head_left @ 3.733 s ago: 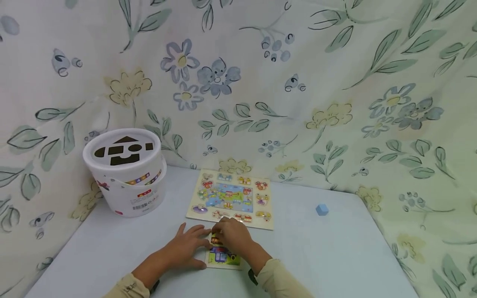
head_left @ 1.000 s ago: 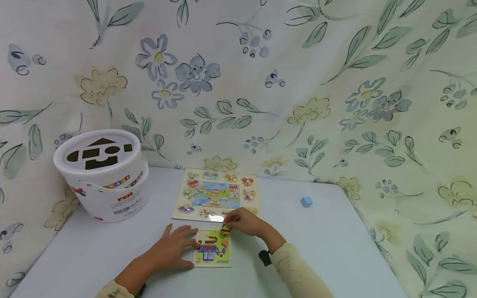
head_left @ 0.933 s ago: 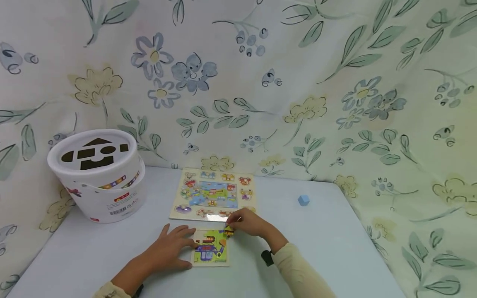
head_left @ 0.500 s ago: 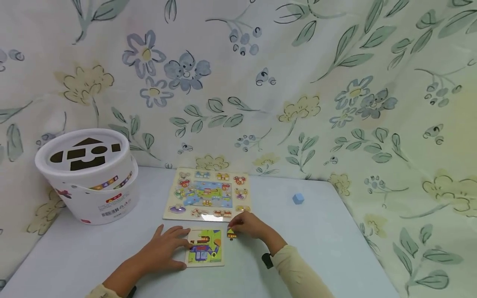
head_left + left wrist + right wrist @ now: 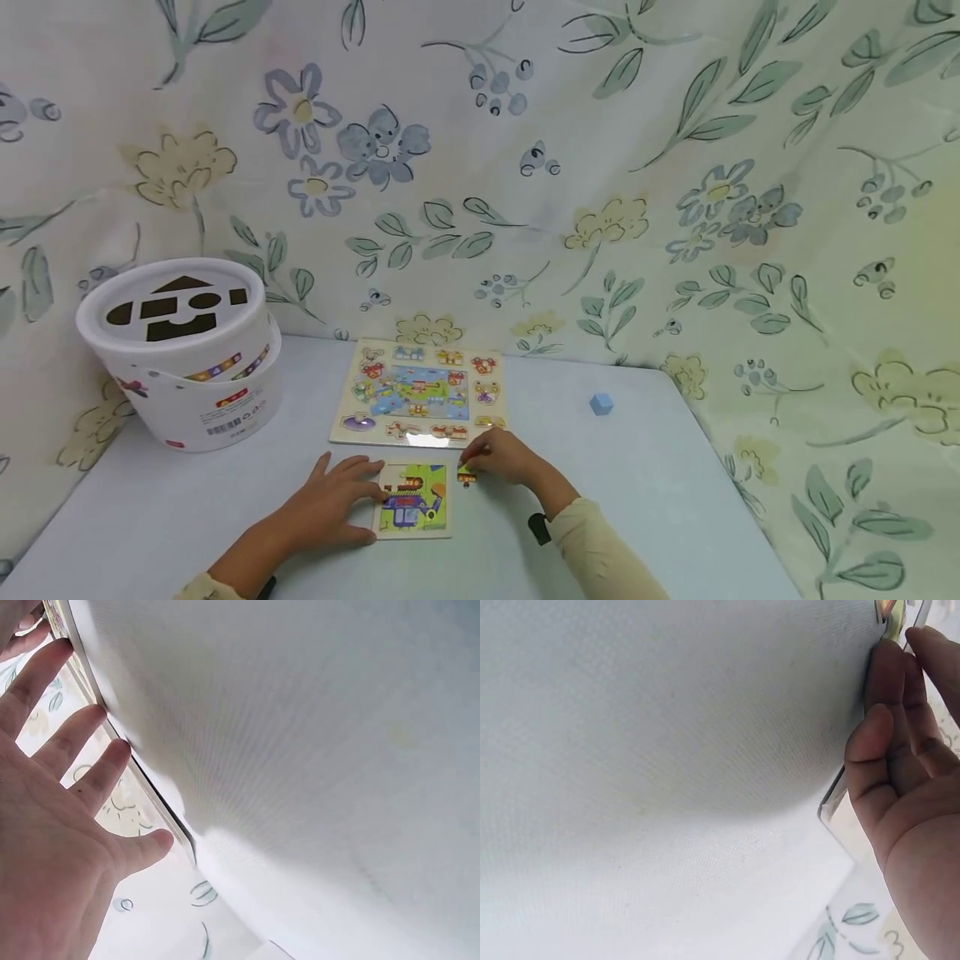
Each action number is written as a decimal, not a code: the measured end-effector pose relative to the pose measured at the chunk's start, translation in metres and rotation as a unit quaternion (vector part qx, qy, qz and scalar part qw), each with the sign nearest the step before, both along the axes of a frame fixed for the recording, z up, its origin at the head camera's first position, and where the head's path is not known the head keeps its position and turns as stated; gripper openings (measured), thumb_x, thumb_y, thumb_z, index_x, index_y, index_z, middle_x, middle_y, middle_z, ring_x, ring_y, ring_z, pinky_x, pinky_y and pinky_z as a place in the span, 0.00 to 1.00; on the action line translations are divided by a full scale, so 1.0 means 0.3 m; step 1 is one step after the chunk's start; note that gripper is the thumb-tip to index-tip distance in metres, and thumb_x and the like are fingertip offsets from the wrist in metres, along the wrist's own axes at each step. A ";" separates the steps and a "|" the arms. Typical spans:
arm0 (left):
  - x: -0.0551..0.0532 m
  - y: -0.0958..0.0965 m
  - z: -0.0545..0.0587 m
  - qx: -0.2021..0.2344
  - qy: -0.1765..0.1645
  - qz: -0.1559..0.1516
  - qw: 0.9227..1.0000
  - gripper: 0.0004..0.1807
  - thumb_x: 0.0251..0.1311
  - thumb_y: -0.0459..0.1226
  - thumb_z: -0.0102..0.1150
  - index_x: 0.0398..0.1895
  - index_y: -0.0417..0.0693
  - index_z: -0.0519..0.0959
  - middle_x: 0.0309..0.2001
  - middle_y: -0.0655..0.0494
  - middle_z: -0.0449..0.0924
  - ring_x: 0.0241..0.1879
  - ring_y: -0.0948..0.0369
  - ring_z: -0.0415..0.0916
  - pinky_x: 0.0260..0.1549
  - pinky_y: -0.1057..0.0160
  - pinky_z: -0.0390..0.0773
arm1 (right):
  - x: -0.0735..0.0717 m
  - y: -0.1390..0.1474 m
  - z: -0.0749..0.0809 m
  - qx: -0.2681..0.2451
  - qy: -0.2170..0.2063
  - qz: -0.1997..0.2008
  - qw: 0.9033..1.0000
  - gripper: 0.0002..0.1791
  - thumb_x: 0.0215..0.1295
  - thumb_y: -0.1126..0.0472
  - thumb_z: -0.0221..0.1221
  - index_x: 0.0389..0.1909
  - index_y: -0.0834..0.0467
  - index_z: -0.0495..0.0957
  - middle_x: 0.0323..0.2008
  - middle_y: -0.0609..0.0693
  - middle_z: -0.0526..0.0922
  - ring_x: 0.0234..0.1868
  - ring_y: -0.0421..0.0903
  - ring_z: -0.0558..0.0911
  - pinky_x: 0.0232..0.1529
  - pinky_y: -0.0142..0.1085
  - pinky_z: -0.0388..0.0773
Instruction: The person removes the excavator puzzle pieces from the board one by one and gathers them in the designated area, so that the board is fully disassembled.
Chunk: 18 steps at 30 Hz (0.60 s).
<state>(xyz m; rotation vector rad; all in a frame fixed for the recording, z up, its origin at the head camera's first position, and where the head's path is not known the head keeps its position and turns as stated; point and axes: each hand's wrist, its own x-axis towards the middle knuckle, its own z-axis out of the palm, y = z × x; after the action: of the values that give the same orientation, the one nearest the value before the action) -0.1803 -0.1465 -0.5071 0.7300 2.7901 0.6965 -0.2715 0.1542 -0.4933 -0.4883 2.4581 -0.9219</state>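
Note:
A small square jigsaw puzzle in a pale wooden frame lies on the table, showing a purple and orange vehicle on green. A pale patch shows at its upper left. Along its left edge rests my left hand, fingers spread; in the left wrist view, fingertips touch the edge of a board. Just right of the puzzle's upper right corner, my right hand pinches a small green, yellow and orange puzzle piece between thumb and fingers. Whether the piece touches the table I cannot tell.
Behind the hands lies a larger wooden puzzle board with a map-like centre and animal shapes around it. A white bucket with shaped holes in its lid stands at the left. A small blue cube sits at the right.
My right hand was over the upper part of the small puzzle; it has moved right, off the board, with the puzzle piece. My left hand has stayed at the puzzle's left edge.

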 end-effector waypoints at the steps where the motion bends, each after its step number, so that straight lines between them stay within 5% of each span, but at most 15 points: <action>1: 0.002 -0.002 -0.002 0.000 -0.002 0.001 1.000 0.25 0.44 0.58 0.72 0.46 0.62 0.84 0.66 0.51 0.71 0.69 0.43 0.59 0.59 0.20 0.40 | 0.001 -0.003 -0.001 0.001 0.003 0.000 1.000 0.06 0.65 0.62 0.61 0.39 0.54 0.86 0.37 0.43 0.84 0.38 0.40 0.79 0.42 0.36 0.80; 6: 0.003 -0.001 -0.005 0.004 -0.006 -0.002 1.000 0.25 0.45 0.58 0.70 0.48 0.63 0.83 0.67 0.52 0.69 0.70 0.43 0.58 0.60 0.21 0.40 | 0.023 -0.044 0.008 0.002 0.025 0.006 1.000 0.07 0.66 0.61 0.60 0.42 0.55 0.84 0.37 0.42 0.82 0.35 0.39 0.77 0.35 0.33 0.79; 9: 0.002 0.000 -0.003 0.001 -0.002 -0.003 1.000 0.25 0.45 0.58 0.70 0.48 0.63 0.83 0.67 0.53 0.69 0.70 0.43 0.58 0.60 0.22 0.40 | 0.042 -0.101 0.019 0.004 0.047 0.046 0.998 0.08 0.66 0.60 0.60 0.43 0.52 0.84 0.36 0.40 0.81 0.33 0.38 0.76 0.33 0.30 0.77; 18: 0.004 -0.009 0.012 0.000 -0.007 -0.004 1.000 0.24 0.45 0.57 0.71 0.47 0.63 0.83 0.67 0.52 0.70 0.69 0.43 0.59 0.59 0.21 0.42 | 0.055 -0.231 -0.013 0.066 0.116 0.157 0.979 0.11 0.65 0.57 0.62 0.48 0.47 0.84 0.42 0.34 0.81 0.41 0.29 0.75 0.45 0.27 0.76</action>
<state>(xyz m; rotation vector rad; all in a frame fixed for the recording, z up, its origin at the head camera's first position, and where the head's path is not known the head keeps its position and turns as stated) -0.1790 -0.1492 -0.5034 0.7326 2.7721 0.6986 -0.2551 0.0850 -0.4972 -0.9510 2.5223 -0.5970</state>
